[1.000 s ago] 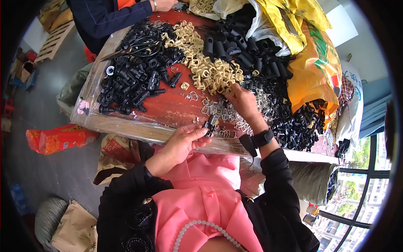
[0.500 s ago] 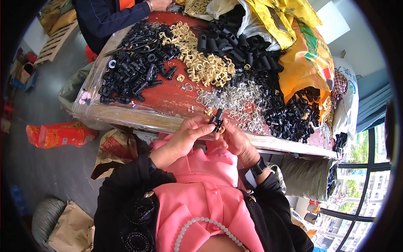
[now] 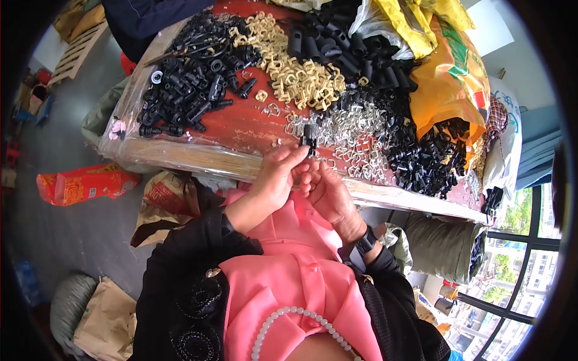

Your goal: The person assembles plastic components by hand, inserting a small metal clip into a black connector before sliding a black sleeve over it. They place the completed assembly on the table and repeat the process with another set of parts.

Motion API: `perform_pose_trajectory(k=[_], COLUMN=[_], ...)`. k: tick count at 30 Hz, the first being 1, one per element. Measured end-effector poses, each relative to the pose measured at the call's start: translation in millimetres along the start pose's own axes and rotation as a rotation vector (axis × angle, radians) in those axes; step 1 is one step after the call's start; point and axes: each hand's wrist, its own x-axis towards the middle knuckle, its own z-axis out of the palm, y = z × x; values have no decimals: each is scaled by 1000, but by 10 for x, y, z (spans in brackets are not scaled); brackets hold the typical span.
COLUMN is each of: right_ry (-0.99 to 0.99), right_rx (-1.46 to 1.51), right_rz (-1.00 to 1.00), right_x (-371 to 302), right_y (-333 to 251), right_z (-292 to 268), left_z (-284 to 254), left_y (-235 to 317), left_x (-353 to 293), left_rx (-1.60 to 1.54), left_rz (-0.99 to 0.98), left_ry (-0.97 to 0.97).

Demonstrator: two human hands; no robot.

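Observation:
My left hand [image 3: 278, 175] pinches a small black plastic fitting [image 3: 309, 139] between thumb and fingers, its narrow end pointing away from me over the table's near edge. Close against it, my right hand [image 3: 330, 195] has its fingers curled in; what they hold, if anything, is hidden. Just beyond the fitting lies a heap of silvery wire clips [image 3: 355, 129]. Tan plastic clips [image 3: 307, 84] form a band farther back, and a pile of black fittings [image 3: 198, 96] lies to the left.
On the red tabletop [image 3: 241, 138] also lie black tubes [image 3: 337, 51] and small black clips [image 3: 430, 165]. An orange bag [image 3: 451, 78] spills parts at the right. Another person's dark sleeve [image 3: 150, 21] is at the far left. A red bag [image 3: 87, 185] lies on the floor.
Both hands have shifted slightly, and the fitting has risen in view, now more upright. A tan piece glimpsed by my right fingers is hidden now. The other person's hand has left view.

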Motion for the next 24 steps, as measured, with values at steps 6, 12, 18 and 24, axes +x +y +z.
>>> perform_pose_trajectory(k=[6, 12, 18, 24], right_ry=[-342, -508, -336, -293], right_rx=[-510, -1128, -2056, -2164], right_rz=[-85, 113, -570, -405], right_x=[-210, -270, 63, 321], right_y=[-143, -26, 443, 514], right_z=[-265, -636, -1154, -1218], left_z=[-76, -173, -148, -230], left_y=[4, 28, 0, 65], left_x=[7, -151, -379, -586], left_rx=[-8, 65, 50, 89], left_rz=[25, 51, 56, 132], left_ry=[255, 246, 266, 257])
